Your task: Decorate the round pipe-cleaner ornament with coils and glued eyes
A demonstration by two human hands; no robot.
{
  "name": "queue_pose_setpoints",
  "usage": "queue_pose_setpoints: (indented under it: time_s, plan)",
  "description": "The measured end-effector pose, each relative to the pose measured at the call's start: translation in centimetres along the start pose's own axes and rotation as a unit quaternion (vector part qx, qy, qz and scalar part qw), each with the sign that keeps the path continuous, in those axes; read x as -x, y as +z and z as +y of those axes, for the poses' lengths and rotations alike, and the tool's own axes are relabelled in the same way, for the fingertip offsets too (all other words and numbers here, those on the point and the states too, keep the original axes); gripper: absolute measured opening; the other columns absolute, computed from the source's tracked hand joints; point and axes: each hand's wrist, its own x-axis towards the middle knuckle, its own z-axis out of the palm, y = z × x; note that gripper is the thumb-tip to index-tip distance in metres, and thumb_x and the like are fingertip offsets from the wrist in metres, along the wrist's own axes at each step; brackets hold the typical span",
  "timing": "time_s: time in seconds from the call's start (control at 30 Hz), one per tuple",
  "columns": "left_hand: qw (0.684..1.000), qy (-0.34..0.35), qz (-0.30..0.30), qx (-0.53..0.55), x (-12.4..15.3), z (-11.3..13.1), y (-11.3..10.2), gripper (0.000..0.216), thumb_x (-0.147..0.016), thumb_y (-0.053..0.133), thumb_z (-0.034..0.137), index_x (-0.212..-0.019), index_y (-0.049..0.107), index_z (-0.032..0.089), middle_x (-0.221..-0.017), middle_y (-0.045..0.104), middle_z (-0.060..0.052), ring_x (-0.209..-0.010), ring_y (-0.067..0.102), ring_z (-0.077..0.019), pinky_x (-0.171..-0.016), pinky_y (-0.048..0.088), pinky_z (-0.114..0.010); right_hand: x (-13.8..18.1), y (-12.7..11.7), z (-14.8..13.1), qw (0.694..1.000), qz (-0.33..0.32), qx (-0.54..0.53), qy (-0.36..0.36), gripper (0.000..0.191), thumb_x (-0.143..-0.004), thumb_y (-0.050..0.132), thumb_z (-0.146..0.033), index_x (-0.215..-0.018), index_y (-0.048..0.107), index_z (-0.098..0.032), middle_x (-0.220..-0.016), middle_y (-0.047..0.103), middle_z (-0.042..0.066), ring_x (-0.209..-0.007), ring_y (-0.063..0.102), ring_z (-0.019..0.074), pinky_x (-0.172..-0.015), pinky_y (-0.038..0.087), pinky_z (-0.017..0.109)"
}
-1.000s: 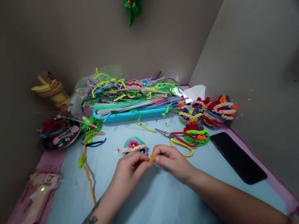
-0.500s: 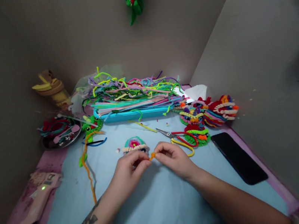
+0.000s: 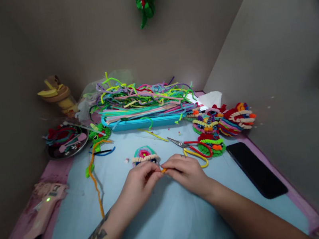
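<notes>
Between my fingertips is a small orange piece of pipe cleaner (image 3: 164, 171), mostly covered by the fingers. My left hand (image 3: 140, 181) pinches its left end and my right hand (image 3: 188, 173) pinches its right end. Just behind my left hand lies a round, multicoloured pipe-cleaner figure (image 3: 144, 154) with a cream band, partly hidden by the fingers. Scissors (image 3: 186, 145) with red and yellow handles lie open beyond my right hand. A long orange pipe cleaner (image 3: 95, 186) stretches over the cloth left of my left forearm.
A blue tray (image 3: 148, 123) heaped with pipe cleaners stands at the back. Finished colourful figures (image 3: 235, 119) and a black phone (image 3: 256, 169) are on the right. At left are a metal bowl (image 3: 75, 152), a green figure (image 3: 100, 135) and a pink corded tool (image 3: 45, 212).
My right hand has turned more palm-down, its fingers closing further over the orange piece, so less of it shows. The camera view has shifted slightly.
</notes>
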Motion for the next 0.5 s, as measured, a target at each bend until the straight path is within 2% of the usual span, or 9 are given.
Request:
queue_pose_setpoints:
  time_s: [0.13,0.3,0.37,0.5]
  plan:
    - [1.000,0.010,-0.004,-0.007,0.1,0.1,0.1,0.013,-0.085,0.054,0.021,-0.075,0.062,0.018,-0.075,0.064,-0.001,-0.072,0.057,-0.0146,-0.068,0.042,-0.024,-0.1,0.0,-0.1,0.998,0.016,-0.028,0.047,0.016,-0.081,0.063,-0.016,-0.089,0.074,-0.025,-0.077,0.072,0.003,-0.071,0.066,0.0162,-0.067,0.054,0.029]
    - [1.000,0.005,0.003,0.018,-0.1,0.4,0.0,0.012,-0.082,0.056,0.022,-0.073,0.062,0.017,-0.071,0.063,-0.001,-0.069,0.055,-0.0139,-0.065,0.041,-0.024,-0.5,-0.4,-0.4,0.978,0.024,-0.147,0.148,0.013,-0.073,0.071,-0.015,-0.080,0.077,-0.025,-0.070,0.070,0.002,-0.062,0.063,0.0144,-0.060,0.052,0.026]
    - [0.999,-0.013,-0.002,0.035,-0.1,0.5,0.1,0.012,-0.080,0.058,0.022,-0.070,0.062,0.017,-0.068,0.061,0.000,-0.066,0.054,-0.0133,-0.062,0.040,-0.024,-0.4,-0.2,-0.6,0.955,0.023,-0.223,0.195,0.012,-0.070,0.073,-0.016,-0.077,0.077,-0.025,-0.067,0.068,0.001,-0.054,0.059,0.0117,-0.051,0.049,0.024]
    - [0.990,-0.079,-0.025,0.114,-0.1,0.1,0.4,0.013,-0.075,0.063,0.026,-0.068,0.061,0.015,-0.063,0.058,0.001,-0.058,0.049,-0.0110,-0.054,0.037,-0.022,0.1,1.0,-1.0,0.880,0.024,-0.380,0.284,0.008,-0.064,0.079,-0.023,-0.070,0.076,-0.023,-0.065,0.063,-0.001,-0.039,0.048,0.0056,-0.037,0.039,0.020]
